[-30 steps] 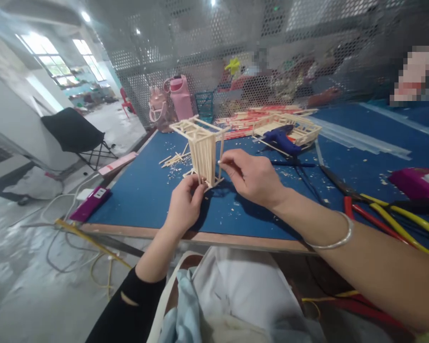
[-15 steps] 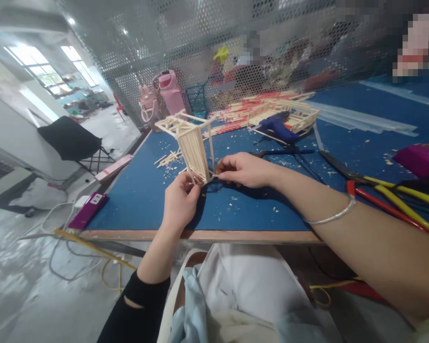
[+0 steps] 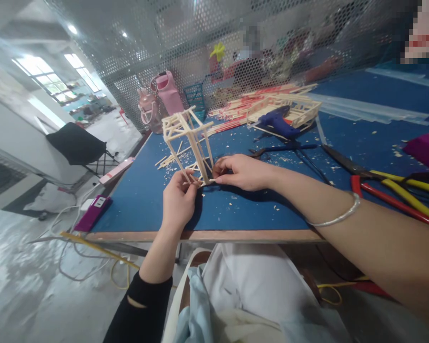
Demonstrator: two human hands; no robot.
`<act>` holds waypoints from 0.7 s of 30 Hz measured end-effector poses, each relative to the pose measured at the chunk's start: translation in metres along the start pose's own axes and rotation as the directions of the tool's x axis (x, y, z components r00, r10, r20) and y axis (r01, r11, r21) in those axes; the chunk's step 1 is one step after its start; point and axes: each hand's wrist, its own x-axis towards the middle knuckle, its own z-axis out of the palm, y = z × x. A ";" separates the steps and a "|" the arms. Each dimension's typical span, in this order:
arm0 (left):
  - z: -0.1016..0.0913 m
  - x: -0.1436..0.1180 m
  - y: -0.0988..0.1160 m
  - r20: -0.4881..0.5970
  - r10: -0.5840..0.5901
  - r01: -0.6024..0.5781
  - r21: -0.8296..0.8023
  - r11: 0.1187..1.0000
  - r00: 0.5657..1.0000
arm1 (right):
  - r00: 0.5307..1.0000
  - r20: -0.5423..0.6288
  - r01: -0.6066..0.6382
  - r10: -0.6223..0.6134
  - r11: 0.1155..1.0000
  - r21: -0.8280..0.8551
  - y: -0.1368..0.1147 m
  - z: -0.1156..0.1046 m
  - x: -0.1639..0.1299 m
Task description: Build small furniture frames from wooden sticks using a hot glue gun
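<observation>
**Two hands at the foot of a stick frame**

One broad blue table (image 3: 146, 190) fills the view, littered with pale chips, and a perforated metal screen (image 3: 157, 43) stands along its far edge. Against that screen sit a pink bottle (image 3: 167, 91) and a small teal basket (image 3: 196, 96). Farther right a heap of loose sticks (image 3: 236, 112) lies beside a second, flat stick frame (image 3: 293, 108), with a blue glue gun (image 3: 277, 125) resting across it. Yellow- and red-handled cutters (image 3: 389, 190) lie at the right side of the table.

Near the front edge stands the stick tower (image 3: 189, 143), upright with a slight tilt, its base just above the tabletop. The left hand (image 3: 178, 202) is closed around the tower's lower corner, fingertips pinching the bottom sticks. The right hand (image 3: 241, 172), a silver bangle (image 3: 338, 216) on its wrist, is curled with thumb and forefinger pinched at the opposite corner of the base; whether it grips a separate stick there cannot be told.
</observation>
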 end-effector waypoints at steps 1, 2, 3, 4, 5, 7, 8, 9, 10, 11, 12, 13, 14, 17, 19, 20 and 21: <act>0.000 0.000 0.000 -0.001 0.006 -0.006 0.006 1.000 1.000 | 1.000 -0.001 0.006 -0.006 1.000 0.002 0.000 0.000 0.000; 0.000 -0.001 0.000 0.002 0.011 -0.011 0.012 1.000 1.000 | 1.000 -0.004 0.010 -0.010 1.000 0.003 0.001 0.000 0.000; 0.000 -0.001 0.001 0.007 0.015 -0.015 0.019 1.000 1.000 | 1.000 -0.005 0.012 -0.012 1.000 0.002 0.001 0.000 0.000; 0.001 -0.001 0.001 0.013 0.020 -0.021 0.027 0.999 1.000 | 1.000 -0.003 0.013 -0.013 1.000 -0.001 0.001 0.000 0.000; 0.001 -0.001 0.001 0.016 0.024 -0.025 0.035 0.999 1.000 | 1.000 -0.002 0.013 -0.013 1.000 -0.005 0.002 0.000 0.000; 0.002 -0.001 0.001 0.014 0.027 -0.028 0.051 0.998 1.000 | 1.000 0.003 0.018 -0.017 1.000 -0.016 0.002 0.000 0.000; 0.002 -0.001 0.001 0.013 0.030 -0.031 0.058 0.998 0.999 | 1.000 0.006 0.019 -0.019 1.000 -0.019 0.002 0.000 0.000; 0.002 -0.001 0.001 0.011 0.033 -0.034 0.064 0.997 0.999 | 1.000 0.008 0.018 -0.018 1.000 -0.019 0.001 0.000 0.000; 0.002 -0.001 0.001 0.011 0.036 -0.037 0.068 0.997 0.999 | 1.000 0.009 0.014 -0.014 1.000 -0.017 0.001 0.000 0.000; 0.002 -0.001 0.001 0.011 0.038 -0.039 0.074 0.996 0.999 | 1.000 0.012 0.006 -0.006 1.000 -0.016 0.000 0.000 0.000; 0.002 -0.001 0.001 0.012 0.039 -0.040 0.083 0.996 0.999 | 1.000 0.017 -0.007 0.007 1.000 -0.018 -0.001 -0.001 0.000; 0.002 -0.001 0.001 0.012 0.040 -0.041 0.091 0.995 0.999 | 0.999 0.021 -0.024 0.024 0.999 -0.027 -0.002 -0.001 -0.001; 0.002 -0.001 0.000 0.013 0.042 -0.043 0.100 0.994 0.999 | 0.999 0.023 -0.038 0.039 0.998 -0.043 -0.003 -0.002 -0.001; 0.001 -0.001 -0.001 0.012 0.044 -0.045 0.123 0.991 0.999 | 0.999 0.001 -0.034 0.034 0.987 -0.155 -0.009 -0.006 -0.005; 0.000 -0.002 -0.002 0.017 0.036 -0.038 0.121 0.992 0.999 | 0.999 -0.050 -0.013 0.001 0.969 -0.246 -0.013 -0.007 -0.008; 0.000 -0.002 -0.002 0.019 0.031 -0.033 0.123 0.992 0.999 | 0.997 -0.081 -0.002 -0.020 0.962 -0.272 -0.015 -0.007 -0.009; 0.000 -0.002 -0.002 0.021 0.027 -0.030 0.126 0.992 0.999 | 0.992 -0.114 0.013 -0.047 0.960 -0.281 -0.016 -0.005 -0.010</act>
